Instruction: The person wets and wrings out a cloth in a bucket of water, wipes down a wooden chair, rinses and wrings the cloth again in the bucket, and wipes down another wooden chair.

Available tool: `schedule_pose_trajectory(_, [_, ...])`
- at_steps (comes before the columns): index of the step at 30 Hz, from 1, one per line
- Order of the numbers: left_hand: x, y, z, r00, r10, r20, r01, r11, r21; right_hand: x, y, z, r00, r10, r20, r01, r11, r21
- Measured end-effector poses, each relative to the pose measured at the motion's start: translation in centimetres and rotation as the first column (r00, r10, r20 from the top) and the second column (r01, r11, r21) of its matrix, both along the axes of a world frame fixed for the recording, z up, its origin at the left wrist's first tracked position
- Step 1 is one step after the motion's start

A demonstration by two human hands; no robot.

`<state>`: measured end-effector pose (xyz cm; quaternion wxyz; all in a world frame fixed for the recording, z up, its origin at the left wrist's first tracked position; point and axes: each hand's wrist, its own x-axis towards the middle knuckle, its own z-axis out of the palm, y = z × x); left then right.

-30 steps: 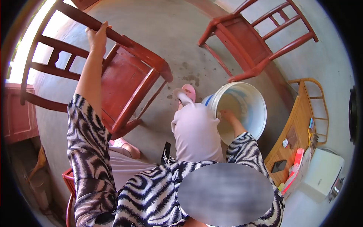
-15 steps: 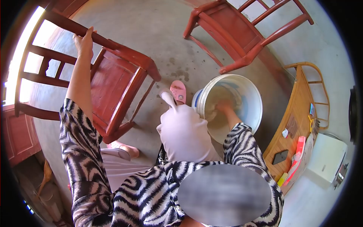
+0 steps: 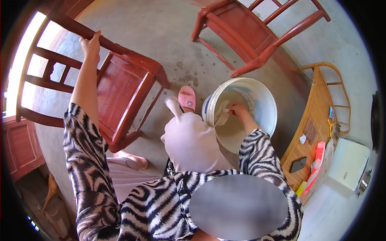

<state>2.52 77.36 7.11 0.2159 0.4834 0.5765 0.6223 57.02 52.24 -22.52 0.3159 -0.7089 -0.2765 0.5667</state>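
My left hand [image 3: 91, 46] is closed round the back post of a red wooden chair [image 3: 120, 90], which stands at my left. My right hand [image 3: 239, 109] is inside a white bucket [image 3: 272, 105] with cloudy water in it. Pinched in its fingers is a pale, wet-looking cloth [image 3: 221, 114], hanging near the bucket's left wall. How far the cloth dips into the water I cannot tell.
Another red wooden chair [image 3: 237, 34] stands beyond the bucket. At right is a bamboo seat [image 3: 309, 132] with a dark phone [image 3: 298, 164] and packets on it. A white box-shaped thing [image 3: 349, 164] stands beside it. Wet spots mark the floor near my pink slipper [image 3: 187, 97].
My right hand has risen from the murky water, and the cloth now shows in its fingers. The left hand keeps its hold on the chair.
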Motion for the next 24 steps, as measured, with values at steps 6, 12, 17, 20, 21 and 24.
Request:
schedule_pose_trajectory(6, [5.7,-4.4,0.5,0.971,0.24,0.001,-0.235,0.954,-0.186,-1.3,0.0,-1.0,0.814,-0.093,0.574,-0.034,0.978,0.207])
schedule_pose_trajectory(12, [16.7,-12.7,0.7,0.82,-0.155,0.551,0.249,0.963,-0.1,-4.7,0.8,-1.4,0.796,0.58,0.171,-0.573,0.814,-0.093])
schedule_pose_trajectory(17, [31.3,-23.5,3.7,0.613,-0.49,0.619,0.71,0.686,-0.16,-7.6,3.6,-1.3,0.762,0.628,0.159,-0.623,0.778,-0.084])
schedule_pose_trajectory(20, [36.2,-26.3,1.6,0.604,-0.618,0.503,0.76,0.636,-0.131,-8.8,4.4,-0.8,0.737,0.654,0.17,-0.647,0.756,-0.1])
schedule_pose_trajectory(21, [37.5,-26.7,0.0,0.607,-0.637,0.476,0.76,0.64,-0.113,-9.2,4.6,-0.5,0.731,0.66,0.174,-0.652,0.751,-0.106])
schedule_pose_trajectory(24, [37.9,-26.5,-2.3,0.646,-0.649,0.401,0.737,0.667,-0.106,-10.7,6.0,-0.2,0.707,0.683,0.182,-0.675,0.729,-0.113])
